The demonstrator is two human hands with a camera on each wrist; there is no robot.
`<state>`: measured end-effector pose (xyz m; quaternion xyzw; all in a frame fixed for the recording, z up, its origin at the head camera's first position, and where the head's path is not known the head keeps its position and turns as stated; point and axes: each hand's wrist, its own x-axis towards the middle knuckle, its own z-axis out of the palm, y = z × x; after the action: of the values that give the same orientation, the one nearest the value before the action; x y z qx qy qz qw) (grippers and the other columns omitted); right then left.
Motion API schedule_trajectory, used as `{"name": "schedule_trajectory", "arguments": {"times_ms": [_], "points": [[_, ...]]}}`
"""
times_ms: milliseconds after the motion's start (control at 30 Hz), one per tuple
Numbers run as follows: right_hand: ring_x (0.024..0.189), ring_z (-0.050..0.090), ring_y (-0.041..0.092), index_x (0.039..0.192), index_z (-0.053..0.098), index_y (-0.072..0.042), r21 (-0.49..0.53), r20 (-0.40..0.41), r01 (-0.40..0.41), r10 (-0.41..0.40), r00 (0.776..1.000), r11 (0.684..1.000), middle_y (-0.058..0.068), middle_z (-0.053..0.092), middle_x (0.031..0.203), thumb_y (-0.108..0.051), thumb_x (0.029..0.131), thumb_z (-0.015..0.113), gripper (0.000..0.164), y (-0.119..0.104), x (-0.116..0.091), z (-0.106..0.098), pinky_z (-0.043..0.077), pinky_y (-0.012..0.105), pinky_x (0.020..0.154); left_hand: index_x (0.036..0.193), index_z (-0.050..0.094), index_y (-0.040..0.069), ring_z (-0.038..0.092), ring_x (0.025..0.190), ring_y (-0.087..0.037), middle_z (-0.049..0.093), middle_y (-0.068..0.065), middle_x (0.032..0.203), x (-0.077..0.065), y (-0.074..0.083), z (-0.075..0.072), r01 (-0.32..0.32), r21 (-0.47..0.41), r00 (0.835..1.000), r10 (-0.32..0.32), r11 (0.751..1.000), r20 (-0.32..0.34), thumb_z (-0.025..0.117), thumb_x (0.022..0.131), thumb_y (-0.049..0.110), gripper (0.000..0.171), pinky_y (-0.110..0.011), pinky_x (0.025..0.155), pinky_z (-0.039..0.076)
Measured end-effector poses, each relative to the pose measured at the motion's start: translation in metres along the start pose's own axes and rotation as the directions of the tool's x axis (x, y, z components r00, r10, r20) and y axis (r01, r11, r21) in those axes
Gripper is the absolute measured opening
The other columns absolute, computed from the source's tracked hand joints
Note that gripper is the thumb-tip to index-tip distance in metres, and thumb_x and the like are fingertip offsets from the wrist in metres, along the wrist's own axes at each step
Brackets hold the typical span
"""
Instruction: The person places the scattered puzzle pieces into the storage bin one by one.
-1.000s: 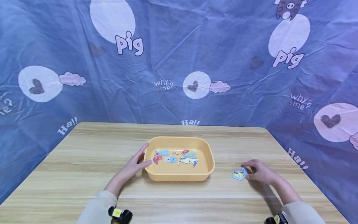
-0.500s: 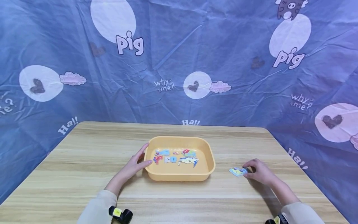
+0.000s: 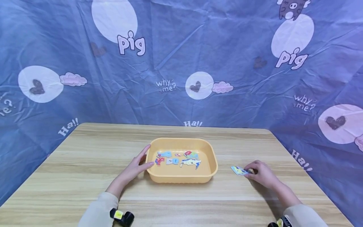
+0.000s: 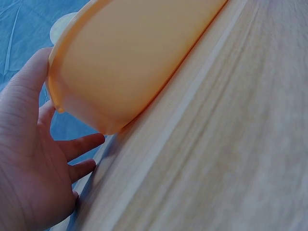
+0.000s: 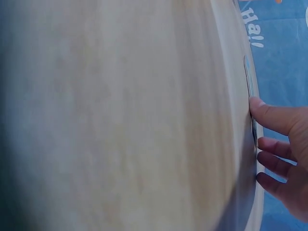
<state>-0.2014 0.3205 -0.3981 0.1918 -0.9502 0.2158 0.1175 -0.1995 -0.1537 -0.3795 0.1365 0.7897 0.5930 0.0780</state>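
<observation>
Just right of the tray, my right hand [image 3: 260,173] pinches a flat blue and yellow puzzle piece [image 3: 238,170] by its right end, low over the table. Part of the piece lies hidden behind the fingers. In the right wrist view, the piece [image 5: 249,79] shows as a thin edge at the thumb. My left hand [image 3: 135,168] rests at the left end of a yellow plastic tray [image 3: 181,180], thumb and index finger spread along the rim. The left wrist view shows the thumb on the rim and the other fingers extended beside the tray wall.
Several colourful flat pieces lie spread inside the tray, among them a white and blue one [image 3: 190,162] and a red one [image 3: 159,161]. The wooden table [image 3: 181,208] ends at a blue printed cloth [image 3: 158,104] behind and at the sides.
Between my right fingers the puzzle piece has turned, and its free end has swung left and away from me. The left hand and the tray have stayed in place.
</observation>
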Motion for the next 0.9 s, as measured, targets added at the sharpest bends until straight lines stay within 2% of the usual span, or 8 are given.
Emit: {"name": "schedule_trajectory", "arguments": {"times_ms": [233,500,900], "points": [[0.071,0.049,0.02,0.081,0.068,-0.003,0.012,-0.02,0.002,-0.001,1.0,1.0,0.004,0.053,0.08,-0.014,0.063,0.076,0.023,-0.002,0.0,0.004,0.039,0.032,0.06,0.139,0.014,0.013,0.029,0.118,-0.036,0.031,-0.027,0.129,0.0,0.002,0.001,0.006,0.007,1.0,-0.006,1.0,-0.004,0.056,0.083,0.019,0.07,-0.048,0.097,0.016],[0.072,0.05,0.02,0.075,0.067,-0.005,0.014,-0.025,-0.026,0.027,0.999,1.0,0.003,0.054,0.081,-0.008,0.063,0.074,0.014,-0.006,0.003,0.006,0.04,0.033,0.061,0.139,0.014,0.012,0.03,0.118,-0.036,0.032,-0.028,0.128,0.0,0.002,0.001,-0.003,-0.01,1.0,0.003,1.0,0.0,0.057,0.083,0.017,0.071,-0.047,0.097,0.018],[0.069,0.049,0.017,0.072,0.064,-0.008,-0.02,-0.048,-0.046,0.045,0.998,0.999,0.0,0.054,0.077,-0.007,0.065,0.073,0.012,-0.008,0.006,0.011,0.04,0.031,0.059,0.139,0.014,0.012,0.028,0.119,-0.036,0.029,-0.028,0.13,0.0,0.002,0.0,0.002,-0.017,1.0,-0.002,1.0,0.001,0.057,0.083,0.016,0.071,-0.047,0.097,0.016]]}}
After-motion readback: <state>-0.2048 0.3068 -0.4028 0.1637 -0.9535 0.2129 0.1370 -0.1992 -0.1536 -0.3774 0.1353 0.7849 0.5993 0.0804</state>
